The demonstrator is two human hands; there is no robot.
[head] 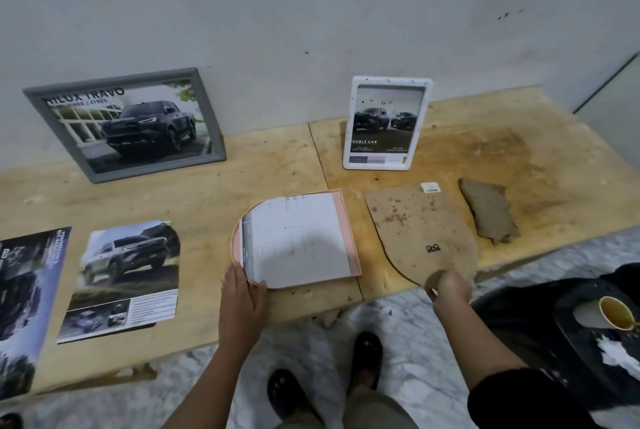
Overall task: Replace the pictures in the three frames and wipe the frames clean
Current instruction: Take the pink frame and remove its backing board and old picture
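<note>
Marble-patterned flooring [408,342] is showing nearest the camera, where a person's two feet in dark sandals [367,356] are standing beside the low plywood board [284,165] serving as a work surface. At the near right, a black tray [588,349] is holding a tipped yellow cup [614,312].

At the board's near edge, the left hand [242,297] is resting with fingers spread on the rounded corner of a pink frame [346,217], which is lying face down with a white sheet [298,238] filling its back. To the right, the right hand [446,286] is pinching the near edge of a brown backing board [412,224], shaped with one rounded end like the pink frame and lying flat just beside it.

Farther right, a brown cloth [490,210] is lying crumpled on a stained patch of the plywood. On the near left, two loose pictures are lying flat: a truck print [128,272] and, at the frame's edge, a darker poster [24,311].

At the far side, two frames are leaning against the grey wall [311,13]: a grey frame [121,123] on the left, holding a picture of a dark pickup, and a white frame [386,123] to the right, standing upright with a picture of two trucks.
</note>
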